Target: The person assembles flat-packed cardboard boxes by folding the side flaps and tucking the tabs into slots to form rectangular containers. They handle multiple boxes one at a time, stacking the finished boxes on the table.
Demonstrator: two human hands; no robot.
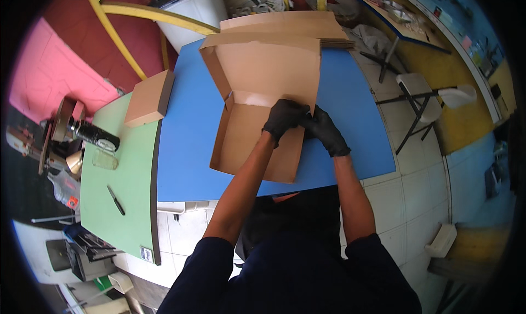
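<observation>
A: Cardboard box (257,133), half-formed, lies open on the blue table (186,150), lid flap standing up toward twelve o'clock. Both hands are gloved in black and meet at the box's right wall, about three o'clock from its middle.

B: Risk from here?

A: My judgement: the right wall could spring back or crease off its score line, because the board looks thin and the two hands press at a single spot. The near end of that wall, at six o'clock, has nothing bearing on it. The raised lid could also drop forward onto the hands if the base shifts on the smooth tabletop.

B: Grip, left hand (284,117)?

A: Fingers curled over the wall's top edge from inside the tray, closed down on the cardboard. Narrow grip, pinching the flap.

B: Right hand (326,130)?

A: Outside the wall, fingers bent in toward the left hand and touching the same flap. Whether it clamps or only presses, I cannot tell; the gloves merge where they meet.

B: Surroundings?

A: Closed flat box (148,99) at ten o'clock, straddling the seam with the green table (126,204). Black pen (115,199) on the green top at eight o'clock. Stack of flat cardboard (290,24) at twelve, beyond the lid. White folding chair (419,95) at two o'clock, well apart.
</observation>
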